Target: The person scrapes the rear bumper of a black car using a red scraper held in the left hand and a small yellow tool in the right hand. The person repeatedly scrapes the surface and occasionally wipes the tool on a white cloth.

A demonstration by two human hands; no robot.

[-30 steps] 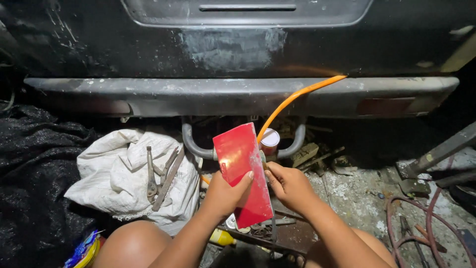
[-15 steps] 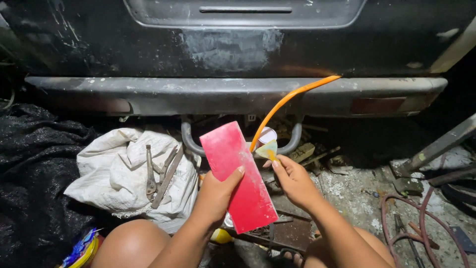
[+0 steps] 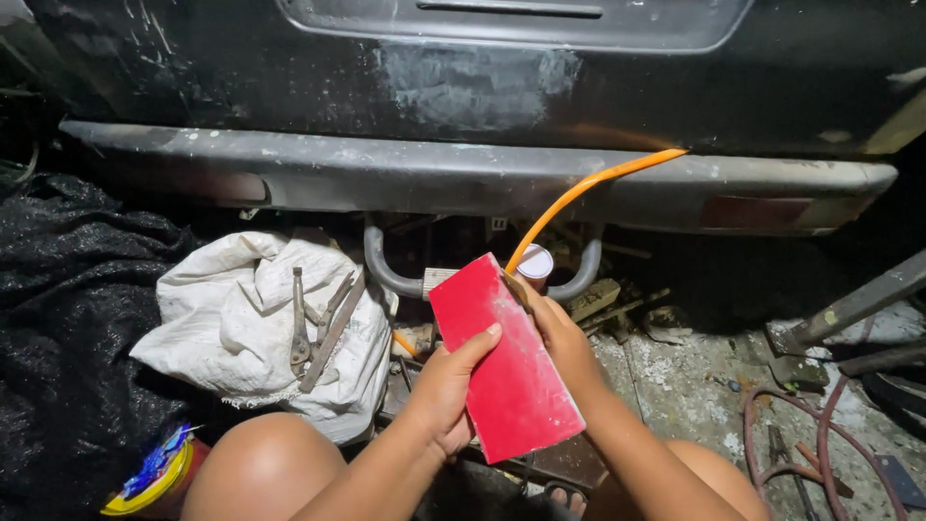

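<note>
A flat red rectangular board point(image 3: 503, 362) is held tilted in front of me. My left hand point(image 3: 446, 386) grips its left edge, thumb on the red face. My right hand point(image 3: 562, 338) sits behind the board's right edge, fingers near its top corner; what it pinches is hidden. An orange hose point(image 3: 588, 188) curves up from behind the board to the grey bumper point(image 3: 463, 178) of a dark vehicle. A small white round cap point(image 3: 535, 262) shows just beyond the board's top.
A white sack point(image 3: 231, 318) at left carries several metal hand tools point(image 3: 318, 323). Black mesh fabric point(image 3: 68, 318) lies far left, a yellow-blue tin point(image 3: 154, 473) by my left knee. A curved metal bar point(image 3: 386, 270) hangs under the bumper. Reddish hoses point(image 3: 820, 444) and metal scrap lie at right.
The board has tipped further left and flatter. My right hand has slid from in front of the board to behind its right edge. The view has shifted slightly.
</note>
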